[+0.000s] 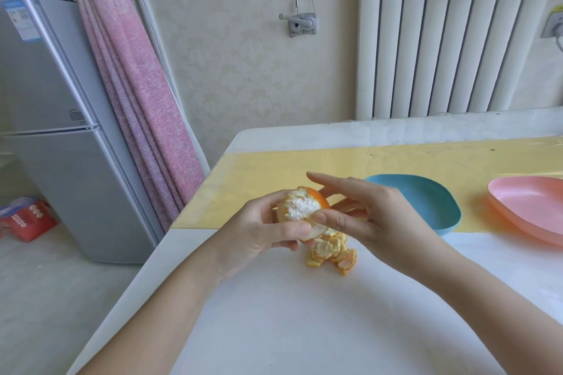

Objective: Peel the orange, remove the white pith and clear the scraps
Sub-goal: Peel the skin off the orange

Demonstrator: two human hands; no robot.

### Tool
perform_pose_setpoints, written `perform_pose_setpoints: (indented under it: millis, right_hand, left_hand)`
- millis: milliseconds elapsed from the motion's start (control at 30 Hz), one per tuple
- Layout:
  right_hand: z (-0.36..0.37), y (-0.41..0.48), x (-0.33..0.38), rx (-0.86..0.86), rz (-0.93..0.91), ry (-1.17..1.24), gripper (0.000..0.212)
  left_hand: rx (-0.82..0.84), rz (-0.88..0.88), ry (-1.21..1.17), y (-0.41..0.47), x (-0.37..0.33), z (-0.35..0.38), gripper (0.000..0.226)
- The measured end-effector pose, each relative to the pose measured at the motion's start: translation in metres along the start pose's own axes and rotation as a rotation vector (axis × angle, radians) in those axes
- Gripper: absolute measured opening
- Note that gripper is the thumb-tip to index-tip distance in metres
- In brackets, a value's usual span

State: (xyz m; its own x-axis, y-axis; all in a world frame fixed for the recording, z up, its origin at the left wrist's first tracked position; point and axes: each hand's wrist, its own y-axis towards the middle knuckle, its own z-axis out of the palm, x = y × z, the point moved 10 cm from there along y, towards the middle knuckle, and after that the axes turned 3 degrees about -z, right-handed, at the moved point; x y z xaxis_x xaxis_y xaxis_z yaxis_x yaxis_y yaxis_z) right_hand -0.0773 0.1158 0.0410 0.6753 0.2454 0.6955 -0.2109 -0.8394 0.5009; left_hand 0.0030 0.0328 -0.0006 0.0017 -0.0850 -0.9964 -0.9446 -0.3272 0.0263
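Observation:
A partly peeled orange [300, 207] is held above the table, white pith facing me and a patch of orange skin left at its far top. My left hand [262, 231] grips it from the left and below, fingers curled round it. My right hand [365, 213] is at its right side, the thumb pressed on the lower right edge of the peel, the index finger stretched out over the fruit. A small heap of torn peel pieces [332, 253] lies on the white table right under the orange.
A blue dish [438, 207] and a pink dish [524, 210] stand to the right on a yellow mat [259, 179]. The white table [304, 313] ends at its left edge, beyond which a grey fridge [61, 131] and pink curtain [137, 100] stand.

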Motion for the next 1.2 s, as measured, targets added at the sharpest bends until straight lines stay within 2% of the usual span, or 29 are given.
perform_pose_setpoints:
  millis: [267,433,567,733,833,1067,1200]
  right_hand:
    - [0.003,-0.002,-0.011,0.032,0.048,-0.063,0.048]
    - [0.004,-0.002,-0.009,0.009,0.01,-0.04,0.036]
    - [0.01,-0.002,0.004,-0.008,-0.065,-0.117,0.033]
    - [0.009,-0.002,0.014,-0.036,-0.112,-0.292,0.04]
    - [0.01,-0.002,0.02,-0.042,-0.143,-0.379,0.037]
    - [0.007,-0.002,0.017,-0.048,-0.119,-0.351,0.036]
    - [0.007,-0.001,0.02,-0.044,-0.134,-0.397,0.026]
  left_hand:
    - [-0.151,-0.034,0.039,0.004,0.012,-0.003,0.036]
    - [-0.256,0.069,0.173,0.004,0.004,-0.009,0.031]
    - [-0.309,0.152,0.183,0.0,-0.003,-0.014,0.036]
    - [-0.337,0.218,0.154,-0.002,-0.008,-0.011,0.041]
    - [-0.359,0.225,0.128,-0.003,-0.006,-0.011,0.037]
    - [-0.376,0.231,0.116,-0.004,-0.008,-0.009,0.038]
    - [-0.362,0.233,0.119,-0.004,-0.007,-0.005,0.036]
